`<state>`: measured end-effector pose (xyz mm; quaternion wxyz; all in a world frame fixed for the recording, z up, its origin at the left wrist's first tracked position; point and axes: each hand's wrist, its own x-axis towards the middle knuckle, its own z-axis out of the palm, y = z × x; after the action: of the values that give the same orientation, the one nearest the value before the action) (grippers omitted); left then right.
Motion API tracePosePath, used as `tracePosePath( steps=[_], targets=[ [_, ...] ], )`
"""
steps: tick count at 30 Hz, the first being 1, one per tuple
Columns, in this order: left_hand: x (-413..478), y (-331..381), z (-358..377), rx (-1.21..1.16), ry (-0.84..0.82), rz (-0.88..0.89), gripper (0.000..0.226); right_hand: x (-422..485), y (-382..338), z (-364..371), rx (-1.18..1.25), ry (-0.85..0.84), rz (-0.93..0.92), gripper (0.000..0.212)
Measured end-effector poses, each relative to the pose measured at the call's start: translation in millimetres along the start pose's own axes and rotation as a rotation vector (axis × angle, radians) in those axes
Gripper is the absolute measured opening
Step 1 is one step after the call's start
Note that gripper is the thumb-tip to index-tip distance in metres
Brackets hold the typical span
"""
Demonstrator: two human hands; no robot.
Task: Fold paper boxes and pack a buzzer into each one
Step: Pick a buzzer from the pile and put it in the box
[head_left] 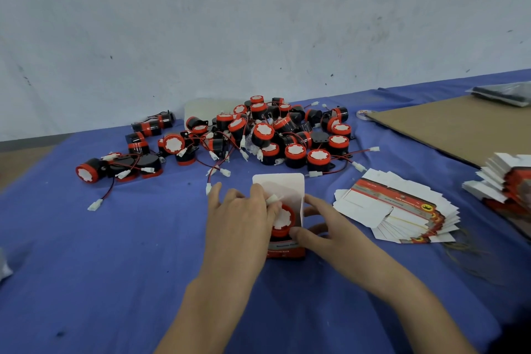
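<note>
A: Buzzer (pixel 283 220), red rim and white face upward, sits in the mouth of the paper box (pixel 286 250), directly between the two hands. Box upright on the blue cloth (pixel 115 267), its white top flap (pixel 280 185) standing open beyond the fingers.

B: Grip state, left hand (pixel 240 218)?

A: Fingers curled over the buzzer's left side, touching it; a white connector (pixel 273 198) shows at the fingertips. Closed on buzzer and plug together, as far as visible.

B: Right hand (pixel 321 227)?

A: Thumb against the box's near right corner, fingers wrapped round its right wall. Clasping the box.

B: Surroundings, relative to that grip?

A: Beyond the hands, well apart: loose heap of buzzers (pixel 258 135) with red and black wires. Just right of the right hand: fanned stack of flat boxes (pixel 402 210). Farther right, a second stack (pixel 505 181) at the frame edge, and a brown cardboard sheet (pixel 448 123) behind it.
</note>
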<state>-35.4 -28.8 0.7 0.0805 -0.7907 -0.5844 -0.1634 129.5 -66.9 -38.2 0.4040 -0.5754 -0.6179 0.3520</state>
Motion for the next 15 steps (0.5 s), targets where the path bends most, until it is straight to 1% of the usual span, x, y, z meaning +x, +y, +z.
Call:
tracePosePath(
  steps=[2, 4, 6, 8, 11, 13, 15],
  targets=[
    [-4, 6, 1, 0.058, -0.006, 0.02, 0.021, 0, 1, 2, 0.001, 0.011, 0.001, 0.044],
    [-8, 11, 3, 0.101, -0.046, 0.034, 0.009, -2, 1, 3, 0.011, 0.021, -0.007, 0.043],
    [-8, 12, 5, 0.107, -0.06, 0.025, 0.006, -5, 1, 5, 0.029, 0.026, -0.015, 0.041],
    [-5, 9, 6, 0.094, -0.032, 0.047, 0.011, -6, 0, 10, 0.051, 0.041, -0.016, 0.036],
    [-3, 3, 9, 0.007, 0.014, 0.092, 0.03, -1, 3, 24, 0.035, 0.116, -0.013, 0.02],
    [-4, -3, 10, -0.135, 0.078, 0.136, 0.028, 3, 4, 31, -0.004, 0.17, 0.003, 0.014],
    [-3, -10, 10, -0.231, 0.156, 0.155, 0.023, 6, 4, 34, -0.014, 0.179, 0.053, 0.011]
  ],
)
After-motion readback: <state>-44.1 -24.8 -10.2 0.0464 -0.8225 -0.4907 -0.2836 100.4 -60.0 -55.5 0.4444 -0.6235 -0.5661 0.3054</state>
